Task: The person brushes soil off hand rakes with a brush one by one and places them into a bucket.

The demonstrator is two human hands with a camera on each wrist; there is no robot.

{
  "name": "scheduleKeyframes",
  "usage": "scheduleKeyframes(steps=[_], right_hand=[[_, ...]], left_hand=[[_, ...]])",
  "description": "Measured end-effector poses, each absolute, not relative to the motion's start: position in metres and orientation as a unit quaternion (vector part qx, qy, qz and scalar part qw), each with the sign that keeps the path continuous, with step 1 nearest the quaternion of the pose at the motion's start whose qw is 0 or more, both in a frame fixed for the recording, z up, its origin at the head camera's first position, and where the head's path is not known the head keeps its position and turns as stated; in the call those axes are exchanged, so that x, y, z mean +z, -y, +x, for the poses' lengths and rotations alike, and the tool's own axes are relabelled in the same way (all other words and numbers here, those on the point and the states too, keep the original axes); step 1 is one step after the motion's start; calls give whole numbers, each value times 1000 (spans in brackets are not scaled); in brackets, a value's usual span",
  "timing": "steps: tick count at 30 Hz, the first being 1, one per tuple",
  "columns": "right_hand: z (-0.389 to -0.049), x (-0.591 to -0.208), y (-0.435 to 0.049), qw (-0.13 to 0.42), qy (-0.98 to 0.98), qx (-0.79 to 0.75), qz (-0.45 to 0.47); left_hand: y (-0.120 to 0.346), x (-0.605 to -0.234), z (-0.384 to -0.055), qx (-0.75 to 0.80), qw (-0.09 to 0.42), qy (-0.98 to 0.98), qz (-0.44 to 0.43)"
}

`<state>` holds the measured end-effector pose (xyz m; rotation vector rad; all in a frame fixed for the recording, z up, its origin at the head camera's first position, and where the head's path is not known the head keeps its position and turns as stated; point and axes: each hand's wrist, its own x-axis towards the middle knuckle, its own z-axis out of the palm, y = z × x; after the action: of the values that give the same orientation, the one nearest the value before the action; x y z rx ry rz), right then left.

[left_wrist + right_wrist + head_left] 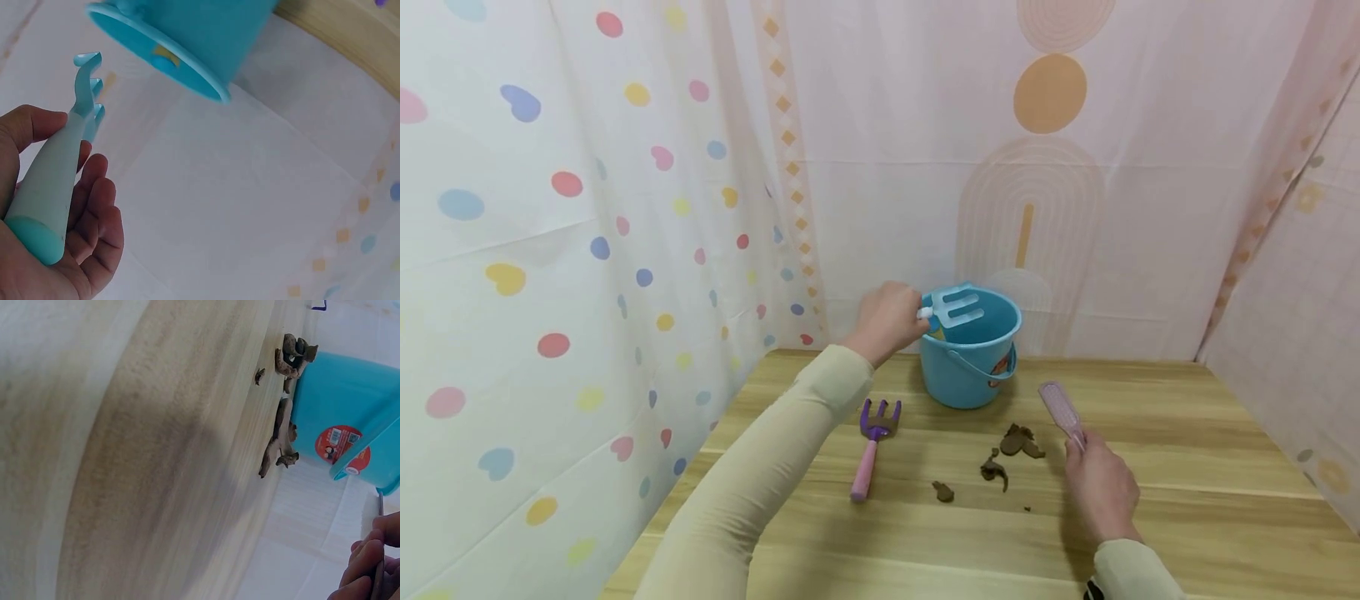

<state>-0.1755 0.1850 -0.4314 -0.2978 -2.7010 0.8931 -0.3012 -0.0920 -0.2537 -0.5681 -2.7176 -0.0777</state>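
L hand (891,321) grips blue fork (946,308) nr bucket (957,385) rim; low swing may tip bucket. R hand (1101,483) holds pink tool (1060,407); fast sweep may scatter brown bits (1015,441).

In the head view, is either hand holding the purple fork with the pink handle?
No, the purple fork lies on the table, apart from the left hand and right hand.

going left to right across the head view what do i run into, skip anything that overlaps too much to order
dotted cloth → purple-and-pink hand fork → blue bucket → pale purple flat tool → right hand → checked cloth
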Motion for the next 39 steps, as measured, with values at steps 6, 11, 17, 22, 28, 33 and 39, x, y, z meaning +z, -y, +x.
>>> scheduleKeyframes(steps=[6, 11, 17, 22, 28, 33, 39], right_hand=[[-178, -435, -184, 138, 936, 306, -105], [-180, -437, -185, 126, 937, 308, -103], [-182, -438, -185, 122, 939, 304, -107], [-183, -438, -184, 114, 939, 304, -111], [-183, -437, -184, 97, 939, 311, -109], [-182, -437, -184, 95, 939, 310, -116], [-181, -438, -184, 114, 939, 303, -112]], left_hand=[[86, -249, -323, 61, 197, 960, -190], [83, -252, -338, 93, 201, 960, -173], [76, -260, -355, 108, 192, 963, -154], [67, -262, -366, 125, 186, 965, -133], [54, -266, -375, 157, 159, 967, -122], [44, -270, -379, 188, 145, 963, -123], [39, -276, -383, 171, 132, 969, -117]])
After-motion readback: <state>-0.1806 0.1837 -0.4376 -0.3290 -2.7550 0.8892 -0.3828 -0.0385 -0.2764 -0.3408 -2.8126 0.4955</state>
